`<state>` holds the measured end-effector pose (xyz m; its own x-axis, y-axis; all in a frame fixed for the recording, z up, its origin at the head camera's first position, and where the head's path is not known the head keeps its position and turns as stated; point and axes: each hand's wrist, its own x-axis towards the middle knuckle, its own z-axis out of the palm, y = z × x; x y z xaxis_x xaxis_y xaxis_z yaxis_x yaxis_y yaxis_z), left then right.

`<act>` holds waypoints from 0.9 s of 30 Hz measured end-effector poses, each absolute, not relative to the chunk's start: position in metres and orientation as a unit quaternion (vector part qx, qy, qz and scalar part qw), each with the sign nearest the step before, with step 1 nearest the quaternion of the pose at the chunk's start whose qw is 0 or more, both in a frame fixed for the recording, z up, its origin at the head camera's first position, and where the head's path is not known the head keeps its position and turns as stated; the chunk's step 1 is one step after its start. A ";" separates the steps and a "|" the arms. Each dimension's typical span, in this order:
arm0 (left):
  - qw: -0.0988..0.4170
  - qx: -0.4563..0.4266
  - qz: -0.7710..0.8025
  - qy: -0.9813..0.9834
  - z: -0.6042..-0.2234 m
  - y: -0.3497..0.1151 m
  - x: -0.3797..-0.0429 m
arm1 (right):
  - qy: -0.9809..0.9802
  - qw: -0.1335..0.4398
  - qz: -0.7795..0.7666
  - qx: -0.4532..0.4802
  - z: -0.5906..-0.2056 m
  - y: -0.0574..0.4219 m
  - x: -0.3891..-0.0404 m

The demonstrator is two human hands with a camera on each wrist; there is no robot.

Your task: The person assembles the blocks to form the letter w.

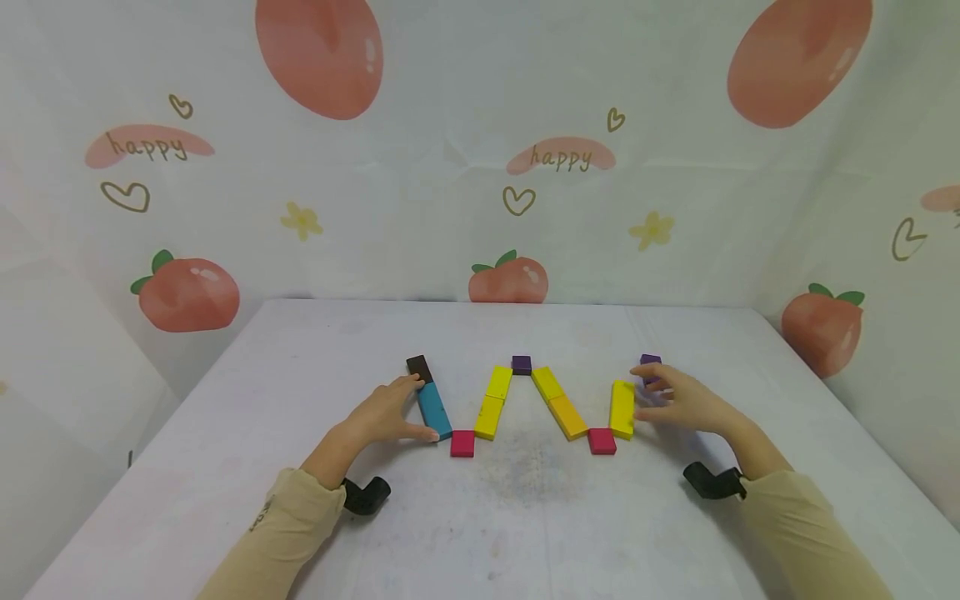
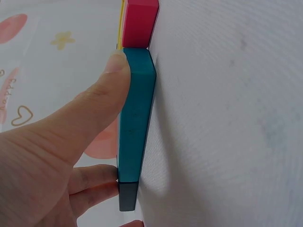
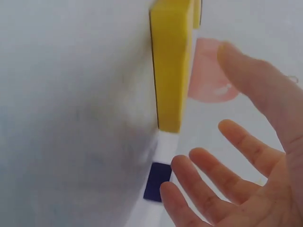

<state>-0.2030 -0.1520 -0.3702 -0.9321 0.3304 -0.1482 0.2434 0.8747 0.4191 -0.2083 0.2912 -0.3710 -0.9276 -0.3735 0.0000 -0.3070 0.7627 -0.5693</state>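
Flat coloured blocks lie in a zigzag on the table. My left hand (image 1: 386,412) touches the blue block (image 1: 434,412) at the left end. Its thumb (image 2: 116,66) lies on that block near the magenta block (image 2: 139,23), while two fingertips touch around the joint with the dark block (image 1: 420,367). Over on the right, my right hand (image 1: 690,402) is spread beside a yellow block (image 1: 622,408), holding nothing. In the right wrist view its fingers hover near a dark purple block (image 3: 157,182), and a gap separates that block from the yellow block (image 3: 170,71).
Between the hands lie a yellow pair (image 1: 491,417), a purple block (image 1: 521,365), a yellow block (image 1: 547,382) joined to an orange one (image 1: 567,417), and a second magenta block (image 1: 602,441). A printed curtain (image 1: 420,167) hangs behind the white table (image 1: 525,533).
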 end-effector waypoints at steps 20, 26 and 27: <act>0.107 0.151 0.202 0.962 -0.367 -0.151 -0.202 | 0.949 0.060 -0.291 -0.105 -0.370 0.320 -0.234; 0.107 0.152 0.202 0.962 -0.368 -0.151 -0.202 | 0.949 0.074 -0.292 -0.094 -0.374 0.321 -0.240; 0.107 0.152 0.202 0.961 -0.368 -0.151 -0.202 | 0.949 0.075 -0.292 -0.094 -0.374 0.321 -0.241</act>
